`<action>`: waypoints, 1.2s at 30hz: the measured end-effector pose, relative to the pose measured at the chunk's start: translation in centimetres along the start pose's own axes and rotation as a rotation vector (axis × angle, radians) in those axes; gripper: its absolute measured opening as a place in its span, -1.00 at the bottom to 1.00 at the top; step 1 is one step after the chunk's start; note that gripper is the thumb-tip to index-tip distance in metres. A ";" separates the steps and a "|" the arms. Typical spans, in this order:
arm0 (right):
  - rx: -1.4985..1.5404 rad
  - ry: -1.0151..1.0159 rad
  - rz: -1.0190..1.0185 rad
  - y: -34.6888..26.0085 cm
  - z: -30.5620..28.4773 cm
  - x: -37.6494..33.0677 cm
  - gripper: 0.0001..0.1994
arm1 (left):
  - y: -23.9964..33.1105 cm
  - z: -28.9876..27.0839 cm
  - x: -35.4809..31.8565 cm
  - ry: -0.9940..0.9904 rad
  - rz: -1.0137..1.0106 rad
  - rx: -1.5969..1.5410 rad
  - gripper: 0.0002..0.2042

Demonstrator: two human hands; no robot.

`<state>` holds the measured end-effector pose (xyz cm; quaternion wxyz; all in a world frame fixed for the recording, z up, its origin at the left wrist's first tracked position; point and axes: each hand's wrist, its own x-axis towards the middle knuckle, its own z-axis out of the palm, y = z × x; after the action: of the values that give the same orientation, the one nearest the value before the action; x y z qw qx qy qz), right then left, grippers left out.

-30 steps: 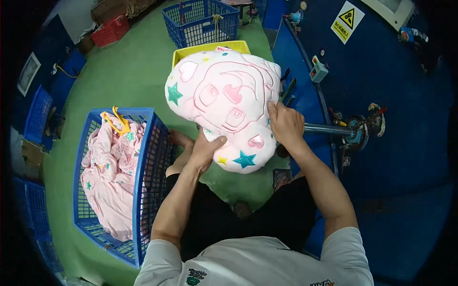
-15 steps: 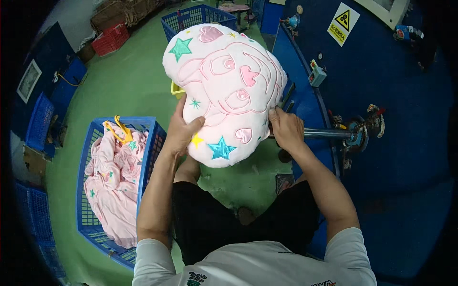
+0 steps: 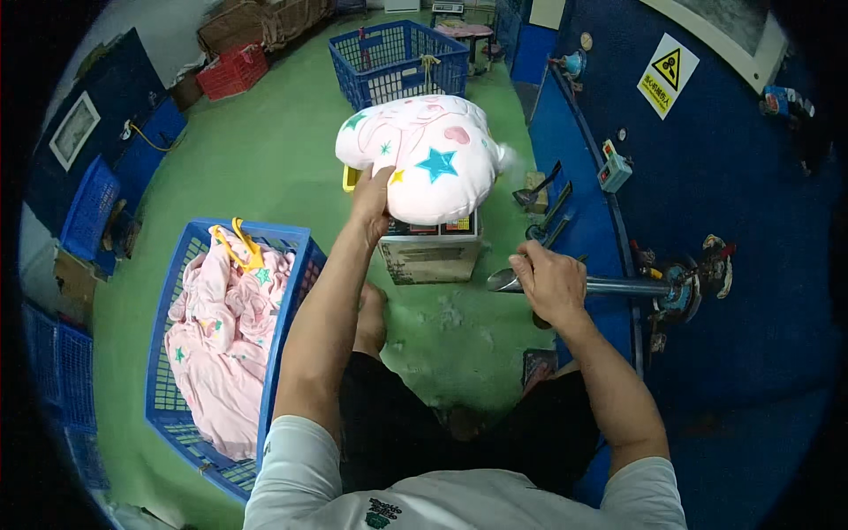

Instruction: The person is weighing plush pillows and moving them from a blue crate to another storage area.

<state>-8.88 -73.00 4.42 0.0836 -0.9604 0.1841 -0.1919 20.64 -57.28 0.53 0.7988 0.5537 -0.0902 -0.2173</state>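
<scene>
My left hand (image 3: 373, 201) grips the near left edge of a plump pale-pink plush cushion (image 3: 422, 185), decorated with embroidered lines, stars and hearts. White fluff sticks out at its right side. The cushion is over a boxy, dirty-white device (image 3: 431, 258) on the floor and hides most of its top; whether they touch I cannot tell. To the right, my right hand (image 3: 552, 281) is curled over a horizontal metal tube (image 3: 629, 287), just behind its slanted open end. The undersides of its fingers are hidden.
Beside my left arm stands a blue crate (image 3: 157, 389) full of pink plush covers (image 3: 216, 353) and a yellow strap-like piece. Another blue crate (image 3: 397, 62) and a red crate (image 3: 232, 75) are farther off. A blue machine wall (image 3: 733, 371) with a switch box (image 3: 616, 168) rises on the right.
The cushion has come off the tube's end and moved away from me in my left hand, tilting back. My right hand has let go of the cushion and is now at the tube.
</scene>
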 end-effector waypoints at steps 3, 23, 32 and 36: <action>-0.032 -0.026 0.023 0.1 -0.1 -0.2 -0.54 | 1.1 1.1 -1.4 0.066 -0.183 -0.004 -0.53; 0.669 -0.288 0.360 0.3 0.0 4.5 -0.45 | -19.3 -10.2 -20.9 -0.061 -0.572 0.320 -0.63; 0.905 -0.061 0.648 4.5 2.0 15.0 -0.12 | -15.8 -9.3 -17.7 -0.095 -0.536 0.251 -0.52; 0.959 -0.085 0.659 4.1 3.9 17.5 -0.13 | -8.9 -4.4 -12.3 0.008 -0.218 0.166 -0.36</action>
<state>6.36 -83.13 5.81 0.5718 -0.7140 0.3621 -0.1790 9.20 -50.72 -8.13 0.7222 0.6253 -0.0441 -0.2925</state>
